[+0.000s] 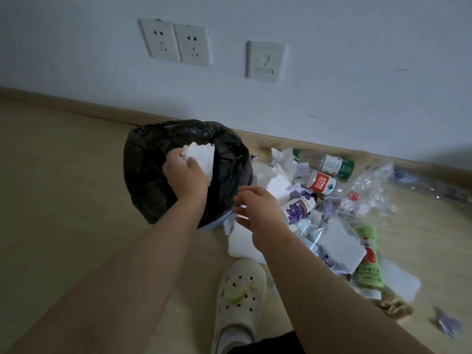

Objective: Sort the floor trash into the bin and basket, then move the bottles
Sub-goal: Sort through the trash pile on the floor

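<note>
Wood floor [63, 187] left of bin [148, 175], left hand [185, 175] holding foam [201, 157] over rim

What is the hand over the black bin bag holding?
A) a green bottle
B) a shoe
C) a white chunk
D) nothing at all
C: the left hand grips a white chunk, which looks like foam, right above the bin lined with the black bag.
</note>
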Demonstrator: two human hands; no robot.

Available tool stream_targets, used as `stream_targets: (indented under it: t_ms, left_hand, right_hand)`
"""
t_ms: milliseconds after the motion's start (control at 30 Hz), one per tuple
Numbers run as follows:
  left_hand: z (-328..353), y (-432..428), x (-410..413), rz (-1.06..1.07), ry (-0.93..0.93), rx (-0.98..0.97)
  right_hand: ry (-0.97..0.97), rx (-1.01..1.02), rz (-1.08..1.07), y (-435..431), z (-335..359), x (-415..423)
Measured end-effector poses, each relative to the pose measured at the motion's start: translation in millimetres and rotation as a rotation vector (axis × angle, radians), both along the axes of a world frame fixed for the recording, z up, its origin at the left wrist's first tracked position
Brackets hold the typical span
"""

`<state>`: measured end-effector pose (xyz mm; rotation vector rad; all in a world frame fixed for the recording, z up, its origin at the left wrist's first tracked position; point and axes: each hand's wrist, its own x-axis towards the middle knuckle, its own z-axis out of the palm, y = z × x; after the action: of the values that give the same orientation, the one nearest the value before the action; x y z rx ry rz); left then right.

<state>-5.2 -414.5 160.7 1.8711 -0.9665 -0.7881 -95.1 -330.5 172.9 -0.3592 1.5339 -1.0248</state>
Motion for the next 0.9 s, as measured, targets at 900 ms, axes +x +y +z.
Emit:
stream_targets:
  t_ms: [900]
  left_hand:
    - [-20, 141, -134, -1.128, -0.281, 0.292]
  right_hand:
    - [0.129, 0.21, -0.319, 126, -34, -145]
